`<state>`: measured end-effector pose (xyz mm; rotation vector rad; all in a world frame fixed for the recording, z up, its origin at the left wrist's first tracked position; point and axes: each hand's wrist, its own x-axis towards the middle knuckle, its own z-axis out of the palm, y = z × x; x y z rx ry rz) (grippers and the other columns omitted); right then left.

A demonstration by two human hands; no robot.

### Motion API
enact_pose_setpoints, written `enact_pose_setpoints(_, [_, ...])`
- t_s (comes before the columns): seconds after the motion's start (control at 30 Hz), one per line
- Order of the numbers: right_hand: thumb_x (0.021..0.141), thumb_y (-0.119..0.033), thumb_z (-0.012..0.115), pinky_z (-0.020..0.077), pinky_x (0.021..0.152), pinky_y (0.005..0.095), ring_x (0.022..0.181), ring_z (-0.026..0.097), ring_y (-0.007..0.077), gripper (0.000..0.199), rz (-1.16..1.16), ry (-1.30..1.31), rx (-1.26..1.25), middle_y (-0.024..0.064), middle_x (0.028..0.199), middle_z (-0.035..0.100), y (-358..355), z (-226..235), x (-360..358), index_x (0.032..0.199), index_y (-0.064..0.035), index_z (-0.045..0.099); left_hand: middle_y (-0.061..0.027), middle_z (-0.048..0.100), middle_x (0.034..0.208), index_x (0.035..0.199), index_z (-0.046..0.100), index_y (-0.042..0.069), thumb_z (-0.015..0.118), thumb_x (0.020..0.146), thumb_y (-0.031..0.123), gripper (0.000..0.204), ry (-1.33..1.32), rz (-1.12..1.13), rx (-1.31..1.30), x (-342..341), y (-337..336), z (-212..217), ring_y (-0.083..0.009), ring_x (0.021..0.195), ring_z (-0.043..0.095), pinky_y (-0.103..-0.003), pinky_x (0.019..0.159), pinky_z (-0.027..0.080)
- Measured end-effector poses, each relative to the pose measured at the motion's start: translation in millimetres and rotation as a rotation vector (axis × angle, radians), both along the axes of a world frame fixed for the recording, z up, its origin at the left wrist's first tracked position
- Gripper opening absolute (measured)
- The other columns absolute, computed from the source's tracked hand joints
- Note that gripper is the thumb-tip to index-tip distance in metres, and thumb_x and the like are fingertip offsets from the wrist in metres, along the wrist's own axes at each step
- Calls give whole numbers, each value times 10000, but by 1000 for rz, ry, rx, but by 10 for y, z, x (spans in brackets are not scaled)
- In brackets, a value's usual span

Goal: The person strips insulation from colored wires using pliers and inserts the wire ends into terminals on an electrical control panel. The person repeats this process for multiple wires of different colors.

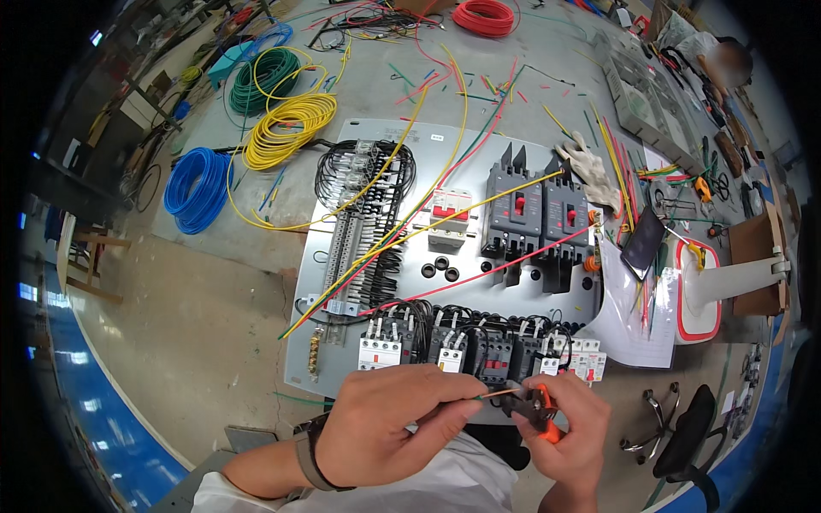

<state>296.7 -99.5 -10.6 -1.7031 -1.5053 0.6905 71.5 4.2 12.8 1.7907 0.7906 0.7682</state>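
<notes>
Below the grey panel (pixel 513 295), both hands met over its near edge. The left hand (pixel 398 423) was closed, pinching a thin wire (pixel 479 397) between thumb and fingertips. The right hand (pixel 569 432) gripped orange-handled pliers (pixel 534 409), their jaws closed on the wire's tip. Just above the hands, a row of contactors (pixel 466 346) lined the panel's lower part. Two dark breakers (pixel 534 209) stood on the panel's upper right, and a terminal strip (pixel 351 244) with black wiring on its left. Beyond the panel's far left corner lay coils of yellow (pixel 286 128), green (pixel 265 79) and blue cable (pixel 197 188). White gloves (pixel 590 171) rested off the panel's upper right corner.
</notes>
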Motion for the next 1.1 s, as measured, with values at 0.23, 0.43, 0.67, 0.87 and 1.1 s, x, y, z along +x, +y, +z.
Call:
enact_pose_setpoints(0.23, [674, -37, 822, 480, 571, 334, 628, 612, 240, 341, 51, -21, 30, 84, 766, 653, 21, -9, -47, 1007, -26, 750, -68, 720, 775, 1045, 775, 6, 796, 897, 3, 150, -33, -5, 16, -6, -8, -25, -165, 580, 611, -299, 526, 437])
enact_pose_setpoints(0.43, [676, -32, 814, 453, 540, 331, 592, 591, 232, 307, 60, -77, 67, 85, 729, 632, 49, -24, -46, 976, -25, 751, -68, 727, 786, 1037, 775, 8, 804, 888, 2, 151, -23, -15, 14, -34, 2, -21, -161, 576, 617, -295, 520, 441])
enact_pose_setpoints(0.67, [668, -52, 815, 431, 514, 332, 549, 564, 227, 282, 74, -96, 74, 75, 687, 608, 72, -59, -43, 942, -27, 752, -73, 731, 786, 1040, 768, 10, 817, 881, 3, 167, -55, -6, 34, -55, 11, -22, -163, 567, 625, -295, 513, 450])
enact_pose_setpoints(0.87, [655, -75, 834, 428, 506, 320, 531, 557, 212, 286, 94, -59, 81, 74, 676, 596, 40, -136, -51, 923, -21, 749, -106, 753, 872, 1040, 761, 9, 832, 868, 28, 188, -16, -66, 59, -109, 82, 61, -221, 669, 698, -306, 579, 531])
enact_pose_setpoints(1.1, [684, -112, 872, 448, 524, 302, 555, 586, 202, 290, 230, 192, -69, 77, 701, 620, -14, -128, -35, 924, -10, 746, -83, 761, 999, 1053, 772, 40, 881, 816, 137, 279, 27, -163, 398, -216, 230, 189, -243, 829, 723, -332, 682, 570])
